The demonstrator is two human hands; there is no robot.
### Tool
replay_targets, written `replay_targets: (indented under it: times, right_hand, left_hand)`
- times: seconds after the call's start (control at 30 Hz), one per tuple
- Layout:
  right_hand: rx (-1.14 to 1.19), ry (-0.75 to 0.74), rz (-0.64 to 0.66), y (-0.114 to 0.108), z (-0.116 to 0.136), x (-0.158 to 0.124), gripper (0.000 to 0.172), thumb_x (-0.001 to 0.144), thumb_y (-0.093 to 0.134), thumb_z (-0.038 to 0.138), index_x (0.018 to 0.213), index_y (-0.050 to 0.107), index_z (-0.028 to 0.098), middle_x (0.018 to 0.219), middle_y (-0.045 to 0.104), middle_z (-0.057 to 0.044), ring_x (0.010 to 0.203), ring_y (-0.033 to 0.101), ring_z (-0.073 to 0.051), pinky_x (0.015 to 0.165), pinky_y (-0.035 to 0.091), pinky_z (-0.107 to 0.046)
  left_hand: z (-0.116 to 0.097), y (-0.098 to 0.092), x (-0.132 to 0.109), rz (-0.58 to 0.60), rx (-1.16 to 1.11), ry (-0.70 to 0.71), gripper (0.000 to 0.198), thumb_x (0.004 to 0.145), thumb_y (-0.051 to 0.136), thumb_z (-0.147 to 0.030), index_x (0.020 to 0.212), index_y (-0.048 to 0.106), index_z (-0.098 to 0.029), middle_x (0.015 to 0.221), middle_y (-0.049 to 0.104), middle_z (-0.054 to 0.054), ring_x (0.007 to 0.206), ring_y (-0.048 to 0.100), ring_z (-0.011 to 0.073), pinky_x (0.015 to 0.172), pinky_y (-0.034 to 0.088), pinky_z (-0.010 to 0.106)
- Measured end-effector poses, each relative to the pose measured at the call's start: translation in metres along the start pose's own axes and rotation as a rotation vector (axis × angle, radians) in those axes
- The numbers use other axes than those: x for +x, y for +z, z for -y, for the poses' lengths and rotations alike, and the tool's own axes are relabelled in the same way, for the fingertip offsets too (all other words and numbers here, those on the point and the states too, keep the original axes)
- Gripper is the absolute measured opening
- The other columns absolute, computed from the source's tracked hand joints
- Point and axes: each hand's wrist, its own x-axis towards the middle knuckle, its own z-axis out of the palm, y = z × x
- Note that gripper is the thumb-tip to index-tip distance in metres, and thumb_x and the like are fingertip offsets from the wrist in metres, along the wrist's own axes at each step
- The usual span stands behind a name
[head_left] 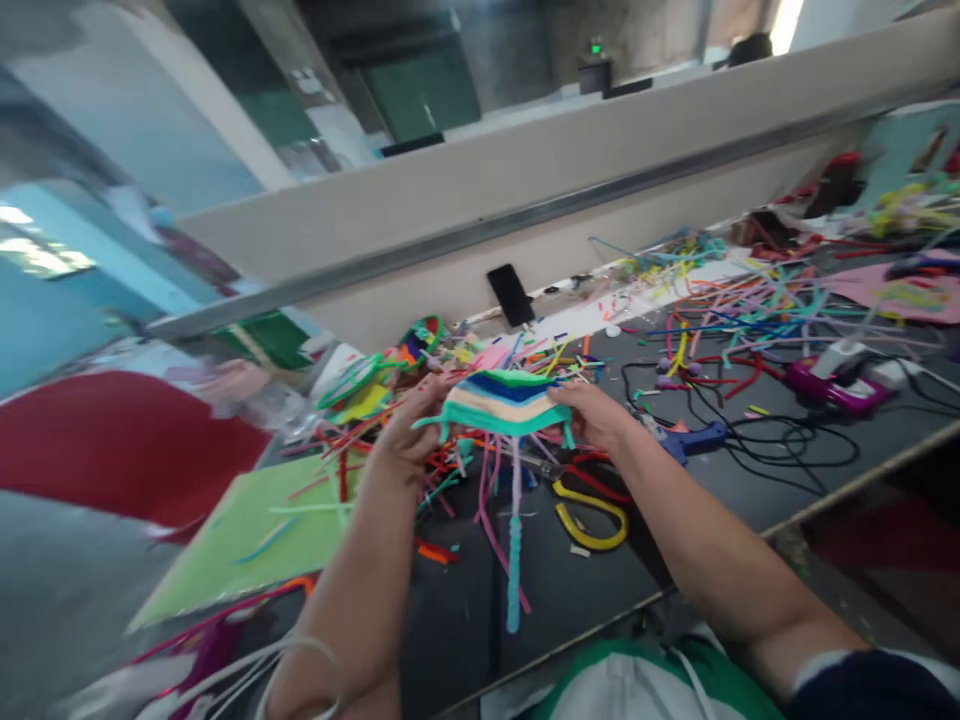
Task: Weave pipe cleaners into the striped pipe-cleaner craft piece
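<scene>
Between my two hands is a striped piece that looks made of pipe cleaners (510,405), in green, blue, cream and teal bands, with loose teal ends at its corners. My left hand (412,430) grips its left edge, and my right hand (596,412) pinches the right edge. From under it a pale lilac and light-blue wrapped stem (514,560) runs down toward the table edge; whether it is joined to the piece I cannot tell. Below my right hand lie scissors with yellow handles (592,520) and a red-handled tool (596,475).
Many loose pipe cleaners (750,310) cover the dark table. A phone (511,295) leans against the low partition. To the right are a blue glue gun (694,438), black cables and a purple power strip (840,390). A green sheet (240,540) lies at left, beside a red seat (127,440).
</scene>
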Motion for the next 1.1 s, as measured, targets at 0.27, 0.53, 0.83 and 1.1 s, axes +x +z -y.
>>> replay_targets:
  times: [0.27,0.53,0.83,1.1]
  right_hand:
    - [0.056,-0.131,-0.084,-0.003,-0.005,0.008,0.021,0.068,0.072,0.033,0.080,0.065,0.018,0.070,0.070,-0.001,0.056,0.062,-0.014,0.049,0.053,-0.025]
    - [-0.060,-0.148,-0.109,-0.005,-0.007,0.009,0.028,0.064,0.075,0.036,0.083,0.066,0.018,0.069,0.068,0.000,0.053,0.059,-0.012,0.048,0.051,-0.025]
    - [-0.257,-0.321,-0.106,0.009,-0.023,0.007,0.037,0.075,0.062,0.052,0.097,0.066,0.022,0.078,0.067,0.000,0.063,0.061,-0.014,0.059,0.051,-0.028]
    - [-0.691,-0.688,-0.283,0.050,-0.001,-0.028,0.026,0.085,0.047,0.028,0.107,0.058,0.020,0.076,0.061,0.000,0.061,0.054,-0.011,0.062,0.046,-0.025]
  left_hand:
    - [0.043,0.052,-0.019,0.413,-0.419,-0.145,0.044,0.068,0.060,-0.005,0.111,0.061,-0.014,0.120,0.062,0.016,0.111,0.058,0.0326,0.093,0.047,0.049]
    - [0.050,0.048,-0.035,0.436,-0.691,-0.139,0.047,0.065,0.056,-0.013,0.112,0.061,-0.015,0.124,0.059,0.015,0.113,0.056,0.0357,0.090,0.047,0.053]
    - [0.082,0.055,-0.025,-0.078,-0.668,-0.187,0.015,0.082,0.059,-0.022,0.084,0.063,-0.008,0.069,0.069,0.011,0.064,0.069,0.0210,0.059,0.057,0.030]
    - [0.084,0.042,-0.021,-0.208,-0.860,-0.113,0.017,0.086,0.051,-0.018,0.086,0.064,-0.007,0.067,0.070,0.009,0.061,0.068,0.0164,0.058,0.057,0.024]
